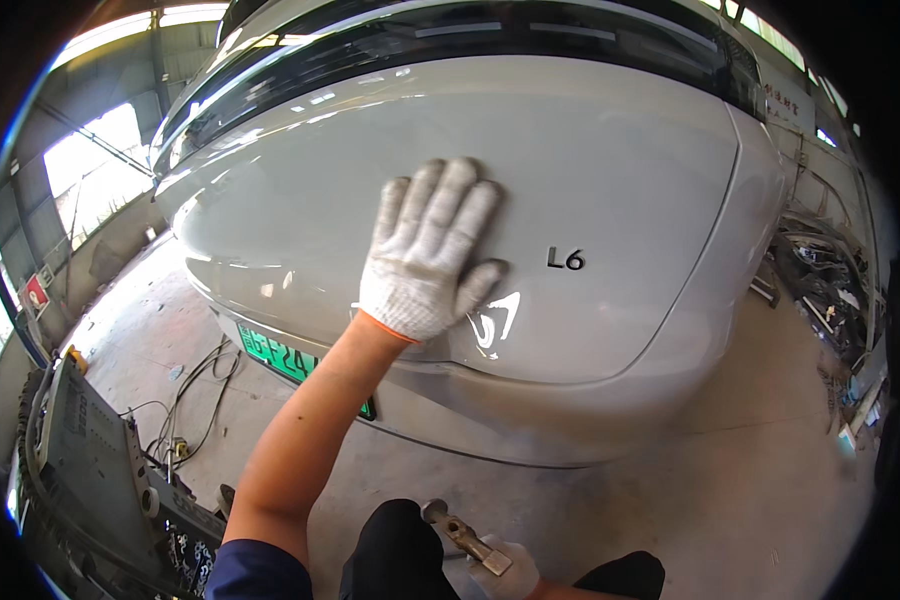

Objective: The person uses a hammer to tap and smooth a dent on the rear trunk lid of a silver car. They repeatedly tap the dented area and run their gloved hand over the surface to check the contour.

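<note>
My left hand (pixel 428 255), in a grey-smudged white knit glove with an orange cuff edge, lies palm down on the pale grey tailgate (pixel 610 170) of a car. Its fingers are stretched out and slightly apart, with the thumb out to the right. Low in the head view, between my black-trousered knees, my right hand (pixel 512 572) is closed round a metal hammer (pixel 460 536). The hammer's head shows, but most of its handle is hidden. That hand also wears a light glove. Dark badge characters (pixel 565 259) sit on the panel right of my left hand.
A green licence plate (pixel 270 352) is partly behind my left forearm. At lower left stands a grey wheeled machine (pixel 90 470), with black cables (pixel 205 390) on the concrete floor. Scrap car parts (pixel 820 270) are piled along the right wall.
</note>
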The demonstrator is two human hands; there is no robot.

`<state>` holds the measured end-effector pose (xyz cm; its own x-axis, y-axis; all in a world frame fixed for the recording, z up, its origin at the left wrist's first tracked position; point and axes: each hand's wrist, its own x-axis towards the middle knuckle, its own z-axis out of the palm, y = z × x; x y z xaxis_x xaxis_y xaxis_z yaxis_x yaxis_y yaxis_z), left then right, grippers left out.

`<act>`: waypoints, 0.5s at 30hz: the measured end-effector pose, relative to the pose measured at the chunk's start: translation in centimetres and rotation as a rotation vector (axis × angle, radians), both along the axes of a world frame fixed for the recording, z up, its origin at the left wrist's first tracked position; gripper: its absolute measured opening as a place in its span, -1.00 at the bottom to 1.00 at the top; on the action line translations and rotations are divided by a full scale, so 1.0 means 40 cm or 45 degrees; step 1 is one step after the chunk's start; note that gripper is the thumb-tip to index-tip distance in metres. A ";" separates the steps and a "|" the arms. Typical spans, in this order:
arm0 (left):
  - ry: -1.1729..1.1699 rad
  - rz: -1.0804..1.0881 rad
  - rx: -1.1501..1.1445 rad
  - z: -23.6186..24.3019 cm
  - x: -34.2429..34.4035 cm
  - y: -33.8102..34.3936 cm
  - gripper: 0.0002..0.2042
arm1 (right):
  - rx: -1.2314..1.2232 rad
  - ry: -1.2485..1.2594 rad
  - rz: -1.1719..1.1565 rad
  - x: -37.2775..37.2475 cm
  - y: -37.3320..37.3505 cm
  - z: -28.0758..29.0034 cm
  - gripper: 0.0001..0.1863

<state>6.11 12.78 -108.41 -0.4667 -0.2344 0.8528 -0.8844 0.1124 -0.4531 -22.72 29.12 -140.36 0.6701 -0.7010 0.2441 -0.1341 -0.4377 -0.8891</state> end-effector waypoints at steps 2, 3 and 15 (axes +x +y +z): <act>0.109 0.117 -0.046 -0.007 0.036 0.014 -0.09 | 0.099 0.035 0.106 -0.004 0.001 0.048 -0.73; 0.209 0.183 -0.069 -0.012 0.046 0.021 -0.07 | 0.148 0.053 0.156 -0.006 0.001 0.058 -0.72; 0.335 0.135 0.456 -0.213 -0.075 0.082 -0.04 | 0.040 -0.293 0.319 0.001 -0.041 -0.023 -0.73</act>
<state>3.11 16.06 -116.91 -0.2024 -0.5709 0.7957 -0.9793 0.1236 -0.1603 -22.69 27.50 -141.29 0.7523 -0.5312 0.3897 0.1798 -0.4035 -0.8971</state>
